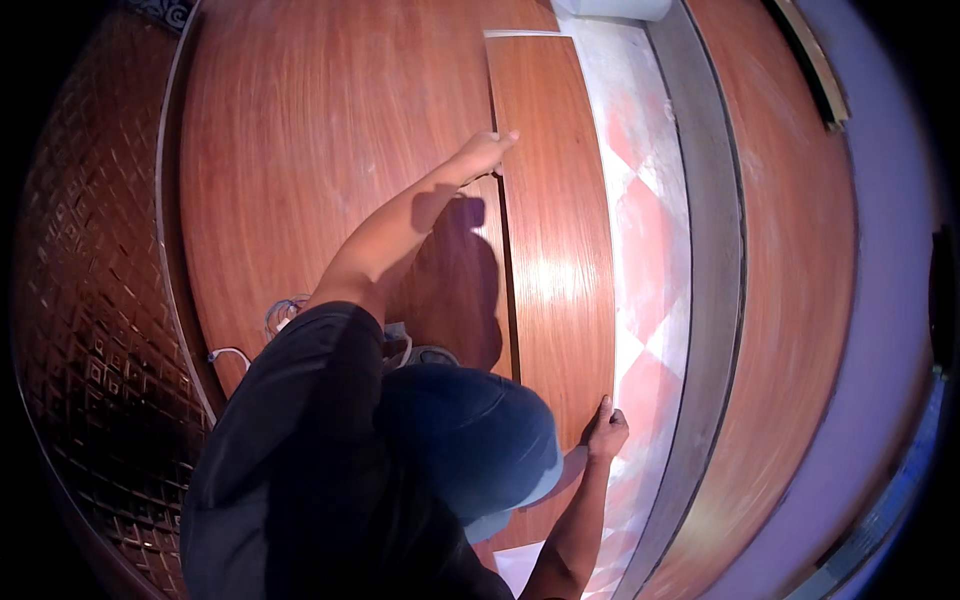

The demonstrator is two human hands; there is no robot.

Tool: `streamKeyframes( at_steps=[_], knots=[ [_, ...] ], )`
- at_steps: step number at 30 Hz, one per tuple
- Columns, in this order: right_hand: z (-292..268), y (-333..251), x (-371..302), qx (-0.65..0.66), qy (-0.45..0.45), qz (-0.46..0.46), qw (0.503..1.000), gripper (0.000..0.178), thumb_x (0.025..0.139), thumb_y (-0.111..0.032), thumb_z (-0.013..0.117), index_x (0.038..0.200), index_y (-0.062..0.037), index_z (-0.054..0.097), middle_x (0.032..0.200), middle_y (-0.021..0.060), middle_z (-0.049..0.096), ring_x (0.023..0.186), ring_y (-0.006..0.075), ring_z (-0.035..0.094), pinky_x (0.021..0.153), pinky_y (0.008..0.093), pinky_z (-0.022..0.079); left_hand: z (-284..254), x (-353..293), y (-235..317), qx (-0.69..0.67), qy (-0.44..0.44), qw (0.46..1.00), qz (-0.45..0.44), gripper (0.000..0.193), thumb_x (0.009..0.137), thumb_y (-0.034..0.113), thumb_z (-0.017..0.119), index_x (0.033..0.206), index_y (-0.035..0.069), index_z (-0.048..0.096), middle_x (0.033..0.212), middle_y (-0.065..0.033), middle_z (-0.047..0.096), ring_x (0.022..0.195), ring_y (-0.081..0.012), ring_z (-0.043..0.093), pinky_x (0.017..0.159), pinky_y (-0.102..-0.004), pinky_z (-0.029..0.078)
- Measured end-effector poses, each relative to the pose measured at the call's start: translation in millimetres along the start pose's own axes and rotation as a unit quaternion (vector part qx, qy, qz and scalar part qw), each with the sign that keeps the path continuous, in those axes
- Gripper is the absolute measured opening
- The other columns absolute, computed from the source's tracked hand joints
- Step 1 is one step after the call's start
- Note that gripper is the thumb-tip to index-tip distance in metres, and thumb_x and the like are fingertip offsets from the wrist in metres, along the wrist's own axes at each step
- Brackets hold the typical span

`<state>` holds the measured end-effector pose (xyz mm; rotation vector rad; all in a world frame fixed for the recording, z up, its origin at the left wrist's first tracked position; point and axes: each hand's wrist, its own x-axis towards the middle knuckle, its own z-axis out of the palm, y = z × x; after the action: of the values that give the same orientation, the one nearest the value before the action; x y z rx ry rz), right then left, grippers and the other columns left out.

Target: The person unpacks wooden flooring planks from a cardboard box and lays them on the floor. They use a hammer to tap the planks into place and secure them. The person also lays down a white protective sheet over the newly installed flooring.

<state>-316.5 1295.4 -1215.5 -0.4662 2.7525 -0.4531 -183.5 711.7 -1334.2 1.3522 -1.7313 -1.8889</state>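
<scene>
cap; co-worker's hands at plank edges; open strip alongside

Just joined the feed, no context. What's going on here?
A person in a blue cap is handling a long wood plank. The left hand holds its left edge; the right hand is curled at its right edge, lower in view, grip unclear. A dark gap runs between the plank and the wood surface to its left. Pink-and-white tiles show to its right.
</scene>
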Motion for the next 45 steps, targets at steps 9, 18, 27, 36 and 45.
streamKeyframes(
  at_steps=[9, 18, 27, 36, 45],
  knots=[
    [19.1, -22.3, 46.7, 0.057, -0.079, 0.033, 0.995, 0.067, 0.101, -0.052, 0.061, 0.059, -0.0038, 0.04, 0.056, 0.0009, 0.04, 0.058, 0.0121, 0.034, 0.05, 0.0372, 0.033, -5.3, 37.7, 11.1, 0.014, -0.016, 0.998, -0.059, 0.06, 0.104, 0.054, 0.05, 0.099, -0.004, 0.064, 0.069, -0.0109, 0.064, 0.056, -0.0162, 0.06, 0.051, -0.0312, 0.046],
    [31.9, -6.8, 63.0, 0.064, -0.084, 0.023, 0.994, 0.064, 0.103, -0.044, 0.062, 0.059, -0.004, 0.04, 0.055, 0.002, 0.045, 0.057, 0.0114, 0.039, 0.05, 0.0361, 0.036, -6.7, 45.0, 10.5, -0.057, -0.034, 0.997, -0.04, 0.059, 0.105, 0.056, 0.048, 0.096, 0.0, 0.064, 0.065, -0.0081, 0.065, 0.055, -0.0133, 0.061, 0.051, -0.027, 0.047],
    [11.3, -35.1, 69.5, 0.091, -0.101, 0.051, 0.989, 0.064, 0.103, -0.046, 0.062, 0.059, -0.0034, 0.04, 0.055, 0.0031, 0.044, 0.056, 0.0128, 0.039, 0.05, 0.037, 0.036, -7.9, 37.3, 23.1, -0.042, -0.029, 0.997, -0.057, 0.057, 0.105, 0.055, 0.049, 0.087, 0.003, 0.062, 0.065, -0.0077, 0.064, 0.056, -0.0135, 0.06, 0.051, -0.0275, 0.048],
    [4.4, -39.1, 69.1, 0.105, -0.116, 0.078, 0.985, 0.066, 0.102, -0.049, 0.062, 0.059, -0.004, 0.04, 0.054, 0.0031, 0.045, 0.054, 0.0127, 0.04, 0.049, 0.0366, 0.037, -6.6, 40.8, 11.0, -0.068, -0.015, 0.997, -0.041, 0.057, 0.104, 0.053, 0.054, 0.079, 0.002, 0.06, 0.065, -0.0056, 0.061, 0.055, -0.0135, 0.059, 0.053, -0.0288, 0.049],
    [3.0, -28.1, 76.1, 0.064, -0.107, 0.032, 0.992, 0.067, 0.101, -0.054, 0.06, 0.059, -0.0045, 0.043, 0.053, 0.0034, 0.047, 0.052, 0.0124, 0.043, 0.049, 0.0345, 0.039, -6.1, 38.0, 21.5, -0.041, -0.005, 0.997, -0.062, 0.057, 0.102, 0.056, 0.055, 0.082, 0.003, 0.06, 0.067, -0.0045, 0.059, 0.053, -0.0121, 0.061, 0.047, -0.0274, 0.047]
  ],
)
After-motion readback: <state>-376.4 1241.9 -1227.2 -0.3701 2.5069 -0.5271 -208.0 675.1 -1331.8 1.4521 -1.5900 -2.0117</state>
